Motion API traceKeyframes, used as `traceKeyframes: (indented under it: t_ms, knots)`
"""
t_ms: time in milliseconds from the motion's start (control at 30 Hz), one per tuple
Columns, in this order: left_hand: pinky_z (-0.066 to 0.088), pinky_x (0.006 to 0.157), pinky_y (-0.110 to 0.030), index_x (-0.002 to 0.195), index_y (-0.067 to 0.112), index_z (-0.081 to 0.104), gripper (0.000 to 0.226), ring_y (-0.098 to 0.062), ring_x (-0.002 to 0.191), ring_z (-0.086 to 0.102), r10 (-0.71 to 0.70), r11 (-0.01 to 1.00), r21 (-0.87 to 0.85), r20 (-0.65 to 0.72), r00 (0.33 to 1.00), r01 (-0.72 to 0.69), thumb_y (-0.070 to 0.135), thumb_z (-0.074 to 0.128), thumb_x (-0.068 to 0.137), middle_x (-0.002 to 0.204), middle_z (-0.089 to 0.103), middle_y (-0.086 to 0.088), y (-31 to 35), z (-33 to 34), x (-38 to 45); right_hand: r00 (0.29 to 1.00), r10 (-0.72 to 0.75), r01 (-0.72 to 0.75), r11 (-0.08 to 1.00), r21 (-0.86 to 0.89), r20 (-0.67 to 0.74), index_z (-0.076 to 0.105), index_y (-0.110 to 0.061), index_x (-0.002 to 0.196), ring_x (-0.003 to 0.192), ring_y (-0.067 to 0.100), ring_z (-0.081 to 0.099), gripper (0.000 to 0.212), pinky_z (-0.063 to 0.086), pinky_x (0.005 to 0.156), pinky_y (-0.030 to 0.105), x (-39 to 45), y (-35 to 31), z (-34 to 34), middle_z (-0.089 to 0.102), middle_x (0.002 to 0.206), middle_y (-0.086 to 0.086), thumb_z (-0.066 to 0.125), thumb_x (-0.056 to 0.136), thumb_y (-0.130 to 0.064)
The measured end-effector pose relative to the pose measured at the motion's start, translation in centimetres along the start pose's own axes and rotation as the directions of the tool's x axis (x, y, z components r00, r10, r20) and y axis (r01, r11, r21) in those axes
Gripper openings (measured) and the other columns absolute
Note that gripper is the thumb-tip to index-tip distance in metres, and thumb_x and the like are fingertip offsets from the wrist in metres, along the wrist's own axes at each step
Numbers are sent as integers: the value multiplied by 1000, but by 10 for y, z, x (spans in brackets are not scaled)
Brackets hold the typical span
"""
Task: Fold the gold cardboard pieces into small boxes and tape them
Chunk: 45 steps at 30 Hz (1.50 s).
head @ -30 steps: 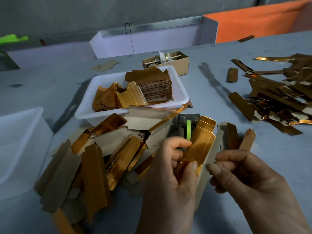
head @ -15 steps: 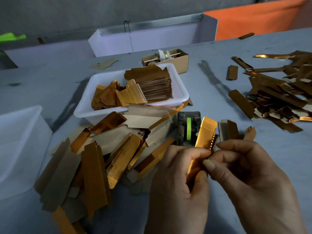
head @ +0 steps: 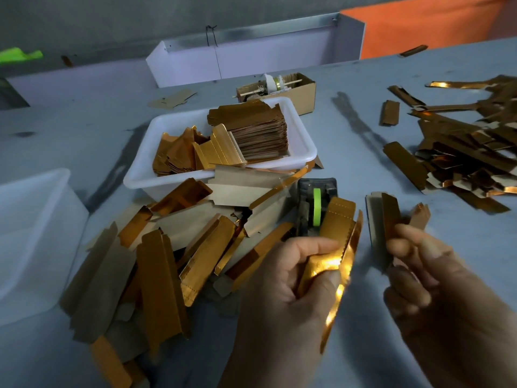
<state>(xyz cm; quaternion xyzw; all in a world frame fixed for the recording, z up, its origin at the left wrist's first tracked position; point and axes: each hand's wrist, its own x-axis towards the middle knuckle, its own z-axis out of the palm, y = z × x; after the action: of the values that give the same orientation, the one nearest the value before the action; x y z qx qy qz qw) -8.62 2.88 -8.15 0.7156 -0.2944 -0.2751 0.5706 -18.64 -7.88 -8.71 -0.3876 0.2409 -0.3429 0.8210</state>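
My left hand [head: 288, 287] grips a partly folded gold cardboard piece [head: 335, 236], thumb pressed on its shiny face, and the piece stands up in front of a dark tape dispenser [head: 316, 205] with a green tape roll. My right hand [head: 436, 298] is off the piece, a short way to its right, blurred, its fingers loosely curled and holding nothing I can see. A heap of flat gold pieces [head: 156, 256] lies to the left of my hands.
A white tray [head: 302, 152] holds stacked gold blanks behind the heap. A clear plastic bin [head: 33, 236] stands at the left. Another gold pile [head: 470, 147] covers the right side. A small cardboard box [head: 305, 88] and two folded pieces [head: 389, 219] lie nearby.
My right hand let go of the gold piece and drew away to the right. My left hand keeps holding it, now tilted with one flap hanging down.
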Motion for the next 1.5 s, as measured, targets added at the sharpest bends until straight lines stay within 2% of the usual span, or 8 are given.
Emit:
traceKeyframes:
  t_ms: [167, 300, 700, 833, 933, 1033, 1233, 1500]
  knots:
    - [54, 70, -15, 92, 42, 67, 27, -1, 87, 66, -58, 998, -2, 38, 998, 58, 17, 66, 83, 91, 72, 16, 1, 1, -1, 997, 79, -78, 917, -391, -12, 73, -27, 89, 60, 14, 67, 64, 48, 46, 23, -3, 0, 3, 71, 73, 6, 92, 30, -44]
    - [56, 81, -27, 92, 49, 62, 21, -7, 95, 66, -60, 998, -9, 29, 998, 60, 34, 63, 78, 98, 71, 10, 0, 2, -4, 1000, 20, -20, 895, -446, -4, 68, -17, 85, 56, 13, 64, 41, 52, 52, 20, -6, 9, 14, 66, 61, 5, 72, 45, -21]
    - [52, 67, -27, 107, 48, 58, 47, -11, 83, 70, -99, 981, -168, 23, 995, 101, 44, 75, 64, 89, 73, 6, -5, -23, 5, 997, -8, 39, 901, -432, 74, 69, -20, 89, 64, 12, 69, 30, 52, 54, 13, 1, 7, 26, 71, 70, 7, 66, 60, -28]
    - [45, 64, -33, 81, 34, 73, 34, -8, 67, 67, -206, 940, -295, -94, 974, 170, 45, 69, 49, 74, 71, 4, -18, -32, 12, 954, -292, 209, 501, -840, 64, 39, -52, 115, 100, -9, 55, 71, 45, 82, 15, 0, 21, 19, 56, 116, -31, 60, 48, -62]
    - [43, 63, -32, 79, 33, 73, 34, -7, 63, 66, -245, 927, -328, -167, 955, 181, 44, 66, 47, 70, 70, 4, -23, -34, 16, 968, -235, 172, 361, -917, 89, 1, -54, 126, 130, 5, 33, 100, 31, 109, 31, 6, 44, 13, 31, 142, -19, 67, 51, -58]
    - [45, 58, -26, 78, 36, 73, 30, -2, 60, 66, -250, 923, -338, -164, 954, 184, 40, 64, 50, 70, 70, 7, -22, -31, 19, 976, -199, 147, 301, -942, 89, -11, -51, 127, 135, 7, 26, 101, 23, 107, 26, 16, 61, 5, 23, 150, -13, 72, 68, -44]
    - [45, 42, -17, 80, 31, 73, 34, -8, 59, 67, -270, 905, -378, -156, 950, 196, 39, 67, 48, 73, 72, 2, -29, -30, 23, 958, -261, 177, 219, -960, 118, 19, -40, 138, 122, 5, 41, 82, 28, 97, 20, 31, 50, -10, 44, 136, -11, 71, 76, -25]
    - [50, 56, -21, 82, 38, 73, 31, -8, 71, 69, -250, 914, -355, -114, 961, 196, 41, 65, 53, 82, 73, 6, -28, -19, 25, 978, -193, 126, 278, -952, 73, 61, -28, 90, 100, 10, 53, 13, 41, 72, 15, 44, 27, -1, 52, 112, -8, 56, 84, -38]
